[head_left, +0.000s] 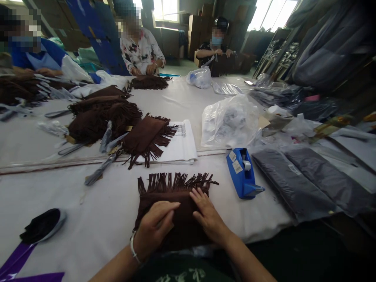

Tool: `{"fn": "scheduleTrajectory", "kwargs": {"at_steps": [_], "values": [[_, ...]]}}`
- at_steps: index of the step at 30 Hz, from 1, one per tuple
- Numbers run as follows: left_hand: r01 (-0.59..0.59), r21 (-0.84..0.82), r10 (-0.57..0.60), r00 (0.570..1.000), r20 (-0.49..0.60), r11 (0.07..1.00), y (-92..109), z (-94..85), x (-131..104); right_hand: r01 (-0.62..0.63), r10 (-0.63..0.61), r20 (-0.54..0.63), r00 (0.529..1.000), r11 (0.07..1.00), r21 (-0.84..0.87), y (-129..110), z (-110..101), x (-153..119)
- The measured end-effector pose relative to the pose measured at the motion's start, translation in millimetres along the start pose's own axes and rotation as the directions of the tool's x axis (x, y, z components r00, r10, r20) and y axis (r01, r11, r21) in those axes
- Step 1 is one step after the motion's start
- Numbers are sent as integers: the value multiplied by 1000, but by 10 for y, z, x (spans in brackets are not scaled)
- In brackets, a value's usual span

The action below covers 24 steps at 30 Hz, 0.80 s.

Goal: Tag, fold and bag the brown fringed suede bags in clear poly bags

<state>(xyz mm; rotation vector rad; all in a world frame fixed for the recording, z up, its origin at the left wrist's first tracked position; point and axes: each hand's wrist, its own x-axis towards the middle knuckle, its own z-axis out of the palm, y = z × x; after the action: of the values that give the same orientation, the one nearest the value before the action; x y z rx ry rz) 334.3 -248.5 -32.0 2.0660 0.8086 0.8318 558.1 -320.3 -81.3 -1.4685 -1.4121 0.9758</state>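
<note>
At the near edge of the white-covered table [102, 211], directly in front of the person, there lies a dark brown fringed piece [183, 215], with its fringe pointing away from the body. The left hand [155, 227] is over the left part of this piece; its fingers are bent, the thumb close to the index finger (whether they pinch some cloth between them, I cannot tell). On its wrist is a pale bracelet [134, 248]. The right hand [209, 215] rests on the right part of the piece, with the fingers stretched out and a little spread, the thumb apart from them. To the right of this hand stands a blue tape dispenser [244, 176], and beyond it lie dark grey packets [293, 180]. Farther across, another brown fringed piece [143, 135] lies partly upon a folded white sheet [188, 147], just beside a heap of similar pieces [96, 117]. At the lower left there is a purple ribbon [20, 256]. Three co-workers are at the far side.
</note>
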Motion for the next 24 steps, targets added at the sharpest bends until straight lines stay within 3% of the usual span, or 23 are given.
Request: {"fn": "scheduleTrajectory", "kwargs": {"at_steps": [1,2,4,6,9,10,11,12,13,14,15,17,19,21,24], "values": [[148,-20,-149,983,-109,989,-87,-116,-40,34,-26,54,998,986,-165,0,59,10],[287,-60,-293,934,-206,956,-187,-221,-86,74,-45,96,994,942,-326,-2,107,18],[484,-165,-509,785,-352,860,-402,-393,-186,140,-65,162,985,849,-510,-24,164,20],[570,-299,-643,654,-398,765,-588,-514,-282,230,-93,278,956,825,-517,-79,169,-10],[568,-570,-789,550,-275,594,-732,-640,-386,308,-163,434,886,907,-286,-177,98,-126],[552,-646,-818,535,-210,527,-745,-679,-405,258,-176,385,906,950,-174,-192,46,-176],[542,-702,-838,526,-147,463,-747,-721,-414,176,-160,262,952,984,-40,-190,-25,-221],[540,-739,-849,522,-82,403,-743,-766,-413,83,-94,82,992,989,124,-167,-117,-257],[552,-759,-854,520,-9,344,-740,-811,-399,-8,39,-95,995,952,305,-124,-228,-277],[575,-768,-854,515,70,284,-742,-856,-375,-90,215,-211,954,873,480,-63,-353,-275],[607,-763,-847,507,156,223,-753,-897,-338,-181,386,-216,897,766,617,8,-483,-250],[681,-721,-813,488,318,127,-805,-960,-230,-410,605,5,796,534,739,151,-716,-131],[753,-654,-748,477,462,76,-894,-992,-84,-617,648,287,706,363,698,240,-852,63],[807,-588,-649,476,593,54,-1002,-992,88,-732,583,493,646,288,618,241,-864,306],[871,-491,-502,434,748,21,-1156,-937,362,-813,465,670,579,261,521,122,-714,691]]}}
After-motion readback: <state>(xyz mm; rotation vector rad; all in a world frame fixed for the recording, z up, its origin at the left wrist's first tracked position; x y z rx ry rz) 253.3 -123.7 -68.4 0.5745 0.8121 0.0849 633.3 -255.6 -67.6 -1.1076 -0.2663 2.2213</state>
